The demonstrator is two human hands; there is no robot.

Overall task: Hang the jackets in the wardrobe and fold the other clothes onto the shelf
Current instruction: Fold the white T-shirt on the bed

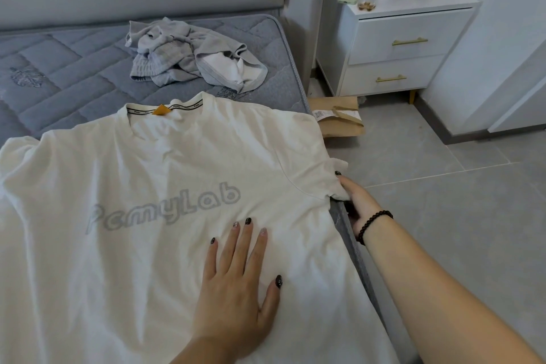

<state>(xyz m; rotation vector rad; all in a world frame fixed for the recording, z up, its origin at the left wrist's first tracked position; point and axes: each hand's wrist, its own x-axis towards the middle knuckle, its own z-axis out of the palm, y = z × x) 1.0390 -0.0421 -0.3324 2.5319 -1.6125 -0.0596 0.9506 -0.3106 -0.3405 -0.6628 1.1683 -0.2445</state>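
- Across the left and middle of the bed (53, 68), I see the white T-shirt (133, 186) spread flat, printed side up, its collar pointing away from me toward the headboard, so its long axis runs from near to far.
- Further back on the mattress, well apart from the shirt, a crumpled grey garment (189, 53) waits unfolded.
- Near the shirt's middle, the left hand (236, 289) lies flat, fingers straight and spread, pressing the cloth down and gripping nothing.
- At the bed's right edge, the right hand (354, 201) pinches the shirt's right sleeve (334, 183), fingers curled round the cloth where it hangs over the side.
- I judge the next fold runs leftward: the sleeve lies right of the pinning hand, so the right hand, being nearer, should carry it across.
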